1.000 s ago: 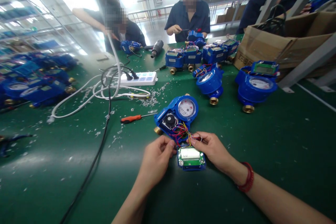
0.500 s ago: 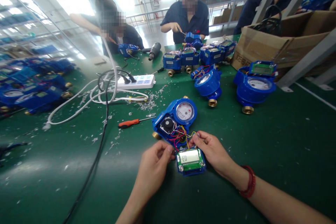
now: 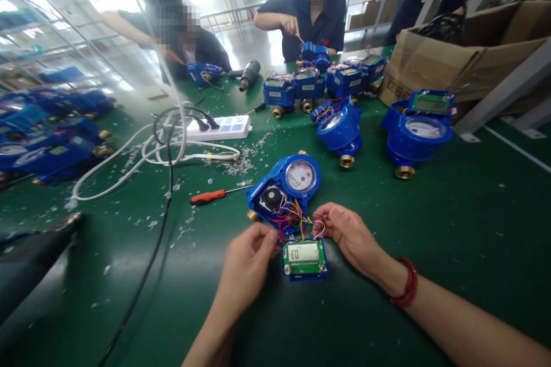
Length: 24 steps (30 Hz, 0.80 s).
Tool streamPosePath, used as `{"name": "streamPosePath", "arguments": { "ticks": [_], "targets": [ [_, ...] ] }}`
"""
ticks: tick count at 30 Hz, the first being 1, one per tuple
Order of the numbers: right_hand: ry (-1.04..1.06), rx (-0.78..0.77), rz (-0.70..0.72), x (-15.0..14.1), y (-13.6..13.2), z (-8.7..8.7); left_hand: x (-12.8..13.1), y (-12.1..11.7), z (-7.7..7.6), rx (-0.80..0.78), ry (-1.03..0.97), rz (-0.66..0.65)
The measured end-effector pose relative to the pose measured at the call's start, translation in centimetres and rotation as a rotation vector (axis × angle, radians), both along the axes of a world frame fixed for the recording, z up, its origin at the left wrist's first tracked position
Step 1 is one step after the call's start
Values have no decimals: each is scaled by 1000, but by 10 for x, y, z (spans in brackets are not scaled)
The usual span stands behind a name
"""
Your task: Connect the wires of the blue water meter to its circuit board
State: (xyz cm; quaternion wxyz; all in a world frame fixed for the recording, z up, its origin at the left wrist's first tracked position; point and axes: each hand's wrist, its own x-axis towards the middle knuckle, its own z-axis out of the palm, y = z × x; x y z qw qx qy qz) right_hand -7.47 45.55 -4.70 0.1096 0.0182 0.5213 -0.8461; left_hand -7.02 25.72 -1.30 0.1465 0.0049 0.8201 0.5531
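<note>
A blue water meter lies on the green table before me, its side housing uncovered to show a black round part and a tangle of coloured wires. Those wires lead to a display module, a green circuit board with a lit screen in a blue frame, lying nearest me. My left hand is closed at the module's upper left corner; what its fingertips grip is hidden. With thumb and fingers together, my right hand pinches thin wires above the module's right corner.
An orange-and-black screwdriver lies left of the meter. Behind are a power strip with looped cables, white scraps and several blue meters. A cardboard box stands right. Co-workers work opposite; a dark sleeve reaches in at left.
My right hand has drawn a little away from the module's corner, with wires at its fingertips. A dark sleeve has come in from the left. The view has shifted slightly.
</note>
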Motion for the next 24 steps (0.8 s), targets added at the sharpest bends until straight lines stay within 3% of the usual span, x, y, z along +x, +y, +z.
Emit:
{"name": "streamPosePath", "arguments": {
  "ticks": [5,10,13,20,24],
  "targets": [
    [-19,53,59,1,0,-3,-1,2,0,21,0,-7],
    [-90,-152,93,-3,2,-1,-1,2,0,28,-17,-15],
    [-98,-193,91,-4,4,0,0,1,1,23,-10,-35],
    [23,90,289,-1,5,-3,0,1,0,0,3,-48],
    [30,172,291,0,3,-6,0,2,-3,11,-15,-46]
  ]
}}
